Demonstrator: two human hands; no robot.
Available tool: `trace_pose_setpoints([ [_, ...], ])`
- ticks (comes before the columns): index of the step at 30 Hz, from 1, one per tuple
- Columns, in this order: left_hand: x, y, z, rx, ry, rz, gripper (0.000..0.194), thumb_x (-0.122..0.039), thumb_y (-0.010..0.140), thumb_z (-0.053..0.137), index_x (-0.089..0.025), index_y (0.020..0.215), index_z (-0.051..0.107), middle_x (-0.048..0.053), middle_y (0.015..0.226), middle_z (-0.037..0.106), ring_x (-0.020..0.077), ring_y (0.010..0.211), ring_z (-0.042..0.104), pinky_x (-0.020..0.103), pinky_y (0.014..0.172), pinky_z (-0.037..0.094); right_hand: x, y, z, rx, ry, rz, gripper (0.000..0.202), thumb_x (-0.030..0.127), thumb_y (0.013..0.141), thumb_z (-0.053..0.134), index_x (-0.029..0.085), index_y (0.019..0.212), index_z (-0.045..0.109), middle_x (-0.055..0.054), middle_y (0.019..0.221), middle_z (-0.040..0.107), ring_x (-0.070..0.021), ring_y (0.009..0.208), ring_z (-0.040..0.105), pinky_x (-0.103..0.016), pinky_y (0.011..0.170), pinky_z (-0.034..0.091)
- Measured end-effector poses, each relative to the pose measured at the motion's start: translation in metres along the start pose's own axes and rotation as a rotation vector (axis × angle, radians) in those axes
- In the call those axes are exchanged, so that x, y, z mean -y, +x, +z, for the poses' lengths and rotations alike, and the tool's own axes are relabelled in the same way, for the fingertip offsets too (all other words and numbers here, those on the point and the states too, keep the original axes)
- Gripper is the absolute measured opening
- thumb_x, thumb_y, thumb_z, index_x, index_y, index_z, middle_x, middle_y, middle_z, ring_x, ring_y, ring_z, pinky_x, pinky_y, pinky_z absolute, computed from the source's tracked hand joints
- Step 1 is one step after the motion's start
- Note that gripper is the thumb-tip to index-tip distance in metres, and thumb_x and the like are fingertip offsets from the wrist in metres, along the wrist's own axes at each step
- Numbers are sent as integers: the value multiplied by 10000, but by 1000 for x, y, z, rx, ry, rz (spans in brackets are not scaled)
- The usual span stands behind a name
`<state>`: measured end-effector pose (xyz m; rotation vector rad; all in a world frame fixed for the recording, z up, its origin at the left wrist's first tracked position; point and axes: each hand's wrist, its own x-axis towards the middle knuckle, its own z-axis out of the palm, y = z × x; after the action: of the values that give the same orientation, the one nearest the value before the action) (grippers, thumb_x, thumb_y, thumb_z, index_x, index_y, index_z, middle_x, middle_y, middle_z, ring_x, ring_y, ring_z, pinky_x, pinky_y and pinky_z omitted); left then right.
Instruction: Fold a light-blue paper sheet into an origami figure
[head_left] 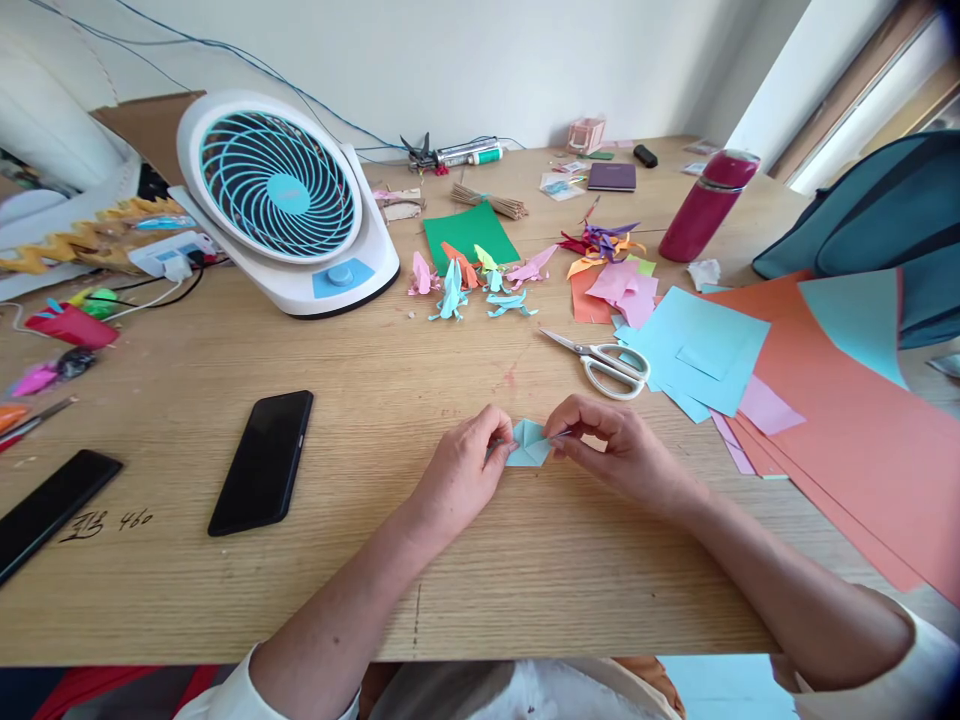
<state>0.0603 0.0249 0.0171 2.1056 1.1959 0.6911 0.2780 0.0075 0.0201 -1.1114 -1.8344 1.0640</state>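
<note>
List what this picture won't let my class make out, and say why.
All in the head view:
Folded paper: parts of its sides, covered by fingers of the left hand and right hand.
Black device at far left: its near end, cut off by the left edge.
Bag: its right side, cut off by the right edge.
Fan: the mark on its hub, too small to read.
</note>
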Motion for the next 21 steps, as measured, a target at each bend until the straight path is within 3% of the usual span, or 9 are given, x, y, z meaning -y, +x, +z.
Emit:
trace_pose_setpoints([
  [6, 3, -1, 3, 48, 174, 97, 144, -78, 873, 562, -205, 929, 522, 15, 950, 570, 167, 848, 558, 296, 755, 452, -4, -1, -7, 147, -218, -34, 202, 83, 881, 536, 196, 1006, 647, -31, 955, 640, -120, 755, 603, -250, 686, 478],
  [10, -1, -1, 7, 53, 255, 240, 286, -23, 875, 516, -202, 1088, 581, 63, 1058, 564, 209, 998, 533, 362, 882, 473, -6, -1, -7, 162, -354, -90, 215, 38, 869, 529, 181, 964, 657, -24, 911, 608, -98, 691, 551, -228, 639, 426],
  [13, -1, -1, 10, 105, 211, 327, 279, -15, 907, 451, -173, 1079, 602, 72, 1042, 573, 195, 989, 545, 339, 880, 495, -6, 0, -7, 167, -390, -83, 194, 39, 872, 536, 169, 945, 659, -16, 867, 593, -98, 682, 535, -226, 637, 407],
  [18, 0, -2, 12, 136, 163, 341, 287, 12, 886, 451, -159, 1043, 620, 85, 1094, 581, 193, 1030, 565, 334, 902, 502, -2, 1, -9, 192, -407, -3, 151, 60, 873, 552, 159, 900, 663, 1, 803, 567, -95, 641, 505, -227, 608, 381],
  [21, -1, -2, 14, 146, 125, 286, 187, -56, 884, 559, -170, 1021, 615, 65, 1063, 588, 191, 1009, 576, 331, 894, 497, -1, 1, -10, 201, -396, 26, 142, 68, 874, 556, 160, 892, 662, 6, 789, 569, -95, 637, 502, -227, 603, 372],
])
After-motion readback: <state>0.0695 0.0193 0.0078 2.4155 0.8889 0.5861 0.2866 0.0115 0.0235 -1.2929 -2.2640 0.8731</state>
